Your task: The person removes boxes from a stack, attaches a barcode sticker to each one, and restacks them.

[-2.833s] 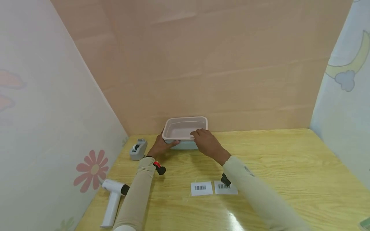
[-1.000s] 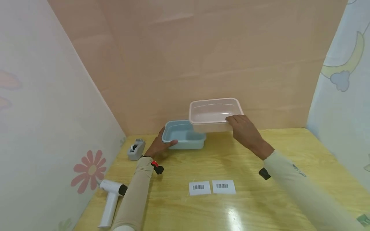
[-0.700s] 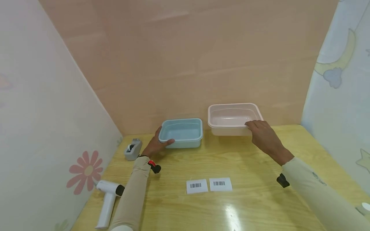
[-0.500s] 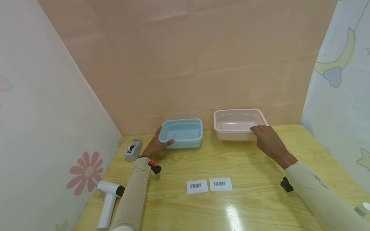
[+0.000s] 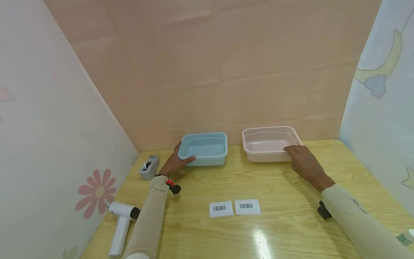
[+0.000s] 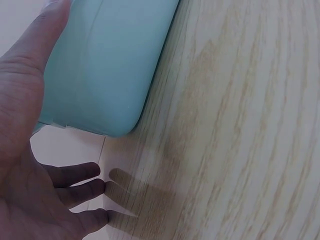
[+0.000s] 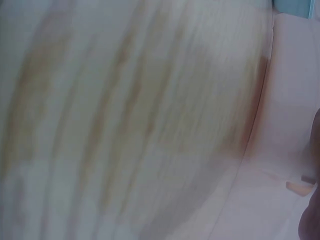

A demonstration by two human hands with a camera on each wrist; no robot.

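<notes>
Our left hand [image 5: 172, 163] grips the blue tub's [image 5: 203, 148] left rim, thumb over the edge. Our right hand [image 5: 303, 162] pinches the pink tub's [image 5: 271, 144] near-right rim. Both tubs sit open-side up on the desk [image 5: 278, 194] ahead of the hands, long axes running left to right.

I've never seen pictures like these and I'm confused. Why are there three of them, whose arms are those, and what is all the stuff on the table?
The arms belong to one person who wears three small cameras. The big picture comes from a camera on the head, looking down at a yellow wooden table. The other two come from cameras on the wrists, very close up, so they look strange and blurry.

The left hand grips the corner of a blue tub; its wrist picture shows that tub's side. The right hand holds the rim of a pink tub beside it.

Also on the table: two white barcode labels, a grey tape dispenser and a white handheld tool shaped like a small gun.
</notes>
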